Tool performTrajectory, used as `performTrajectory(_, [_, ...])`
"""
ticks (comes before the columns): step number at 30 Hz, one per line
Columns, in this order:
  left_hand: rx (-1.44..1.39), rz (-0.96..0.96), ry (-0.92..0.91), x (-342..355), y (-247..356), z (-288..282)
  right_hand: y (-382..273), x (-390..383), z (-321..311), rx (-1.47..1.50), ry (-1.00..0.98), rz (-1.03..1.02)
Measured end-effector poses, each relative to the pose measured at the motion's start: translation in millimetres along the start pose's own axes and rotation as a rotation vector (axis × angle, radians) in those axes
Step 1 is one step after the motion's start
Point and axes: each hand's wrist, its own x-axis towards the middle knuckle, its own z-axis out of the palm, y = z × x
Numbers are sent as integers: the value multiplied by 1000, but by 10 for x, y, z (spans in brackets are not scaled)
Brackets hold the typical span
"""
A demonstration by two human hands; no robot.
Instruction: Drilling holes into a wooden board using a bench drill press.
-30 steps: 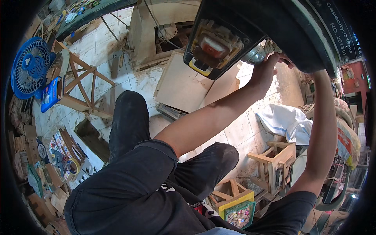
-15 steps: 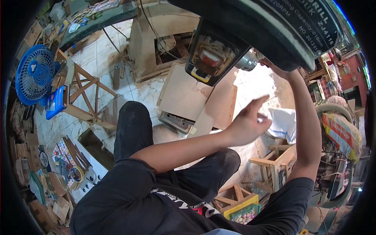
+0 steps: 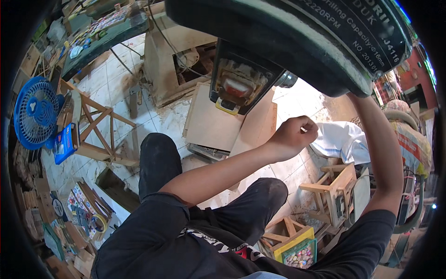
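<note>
A big dark drill-press head [image 3: 288, 42] hangs over me, with a switch box [image 3: 237, 86] bearing a red and yellow button on its underside. My left hand [image 3: 295, 137] is curled into a fist just below and to the right of that box, in the air above the floor. I cannot tell whether anything small is inside the fist. My right arm [image 3: 383, 153] reaches up on the right, and its hand is hidden behind the machine's head. My legs in black trousers [image 3: 158, 162] are below.
Plywood boards [image 3: 209, 123] lie on the tiled floor under the machine. A white cloth [image 3: 341, 139] and a small wooden stool [image 3: 332, 190] are on the right. On the left are a blue fan [image 3: 35, 111] and a wooden frame [image 3: 100, 125]. A yellow-rimmed box [image 3: 297, 251] sits by my right knee.
My left hand has come down from the underside of the machine's head, and its fingers have gone from spread to a fist. The view has tilted closer to the machine.
</note>
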Motion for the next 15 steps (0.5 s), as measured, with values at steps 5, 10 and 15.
performTrajectory(5, [1,-169,-127,-382,-120,75,-173,-2,186,-213,81,-83])
performTrajectory(10, [-12,-113,-131,-643,-179,35,-229,38,389,-203,101,-75])
performTrajectory(15, [43,-142,-80,-925,-221,-161,41,-117,299,342,-179,200])
